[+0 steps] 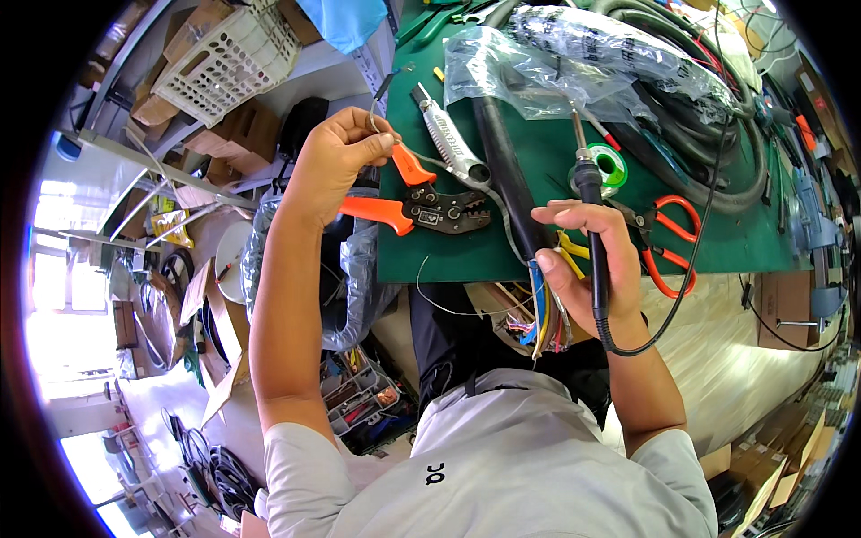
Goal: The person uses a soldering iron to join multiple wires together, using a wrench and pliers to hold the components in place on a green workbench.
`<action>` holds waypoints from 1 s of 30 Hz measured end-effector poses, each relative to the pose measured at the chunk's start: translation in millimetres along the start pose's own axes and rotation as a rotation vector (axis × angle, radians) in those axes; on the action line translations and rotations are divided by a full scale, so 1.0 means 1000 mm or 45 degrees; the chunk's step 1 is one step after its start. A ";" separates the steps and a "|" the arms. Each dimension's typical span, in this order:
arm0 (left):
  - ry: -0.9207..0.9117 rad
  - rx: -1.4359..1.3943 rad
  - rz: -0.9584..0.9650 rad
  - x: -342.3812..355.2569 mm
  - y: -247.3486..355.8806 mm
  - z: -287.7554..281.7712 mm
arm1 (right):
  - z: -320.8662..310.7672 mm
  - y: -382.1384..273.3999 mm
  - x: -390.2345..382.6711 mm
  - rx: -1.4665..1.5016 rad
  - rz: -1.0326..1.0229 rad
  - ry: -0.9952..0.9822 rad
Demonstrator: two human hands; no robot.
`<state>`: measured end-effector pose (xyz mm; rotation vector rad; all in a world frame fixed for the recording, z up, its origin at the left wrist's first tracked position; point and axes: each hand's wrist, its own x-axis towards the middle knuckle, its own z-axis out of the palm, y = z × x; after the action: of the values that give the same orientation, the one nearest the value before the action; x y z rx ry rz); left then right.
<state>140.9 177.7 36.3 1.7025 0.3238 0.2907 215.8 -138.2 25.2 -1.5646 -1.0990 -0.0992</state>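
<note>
My left hand [345, 152] is raised at the table's near left, thumb and fingers pinched on a thin grey wire [414, 152]. The wire's dark-sleeved end [384, 87] sticks up beyond the fingers. Below that hand lies a crimping tool [444, 213] with orange handles, and a silver utility knife [448, 134] is beside it. A soldering iron [589, 184] is in my right hand [610, 251], its tip pointing away from me. Near the right thumb, coloured wires [541, 309] fan out of a thick black cable [498, 148] and hang over the table edge.
On the green mat [744, 242] are a solder spool [610, 169], red-handled scissors [677, 242] and a clear plastic bag [484, 67]. Thick coiled cable [753, 170] fills the far right. The iron's cord [686, 296] loops rightward. Shelves with a white basket [229, 67] stand left.
</note>
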 end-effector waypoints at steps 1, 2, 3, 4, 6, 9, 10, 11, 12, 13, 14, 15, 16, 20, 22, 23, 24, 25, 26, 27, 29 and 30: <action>-0.022 0.107 -0.045 0.004 0.002 -0.001 | 0.000 0.000 -0.001 0.017 -0.006 0.001; -0.042 0.215 -0.090 0.008 0.004 -0.003 | 0.001 0.000 -0.002 0.036 -0.013 0.000; -0.091 0.276 -0.097 0.012 0.002 -0.003 | 0.002 0.002 -0.005 0.066 0.005 0.002; -0.087 0.335 -0.107 0.016 0.000 -0.003 | 0.002 0.001 -0.007 0.070 0.021 0.003; -0.077 0.453 -0.128 0.022 -0.001 0.000 | 0.001 0.000 -0.009 0.081 0.050 0.002; -0.052 0.614 -0.085 0.028 -0.005 -0.001 | 0.000 0.000 -0.012 0.077 0.056 -0.015; -0.048 0.634 -0.067 0.029 -0.005 -0.001 | 0.001 0.001 -0.013 0.086 0.056 -0.011; -0.044 0.654 -0.049 0.030 -0.005 -0.002 | 0.002 0.003 -0.014 0.096 0.056 -0.007; -0.042 0.673 -0.030 0.031 -0.004 -0.001 | 0.003 0.003 -0.015 0.103 0.057 -0.002; -0.010 0.670 -0.024 0.030 -0.003 -0.001 | 0.003 0.002 -0.014 0.087 0.040 -0.016; 0.023 0.668 -0.018 0.028 0.000 0.000 | 0.003 -0.001 -0.013 0.072 0.024 -0.030; 0.055 0.665 -0.011 0.027 0.003 0.002 | 0.004 -0.002 -0.012 0.055 0.007 -0.043; 0.054 0.591 -0.046 0.025 0.008 0.004 | 0.005 -0.002 -0.012 0.049 0.024 -0.037; 0.044 0.427 -0.148 0.017 0.015 0.010 | 0.010 0.002 -0.012 0.003 0.061 -0.028; 0.029 0.452 -0.194 0.015 0.017 0.015 | 0.010 0.002 -0.011 -0.035 0.067 -0.040; 0.023 0.486 -0.223 0.012 0.021 0.016 | 0.010 0.004 -0.012 -0.015 0.075 -0.033; 0.015 0.520 -0.255 0.010 0.024 0.018 | 0.011 0.007 -0.015 0.007 0.086 -0.027; 0.013 0.562 -0.254 0.009 0.025 0.019 | 0.011 0.009 -0.016 0.028 0.097 -0.020; 0.011 0.604 -0.252 0.008 0.026 0.018 | 0.010 0.008 -0.017 0.012 0.094 -0.022; 0.013 0.647 -0.250 0.006 0.026 0.017 | 0.010 0.005 -0.015 -0.001 0.089 -0.025; -0.018 0.704 -0.262 0.006 0.020 0.015 | 0.009 0.004 -0.015 -0.022 0.063 -0.023; -0.037 0.736 -0.266 0.007 0.018 0.014 | 0.009 0.006 -0.016 -0.030 0.042 -0.013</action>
<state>153.9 164.6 52.1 2.2136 0.6012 0.0123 207.1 -139.4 8.3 -1.6054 -1.0829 -0.0828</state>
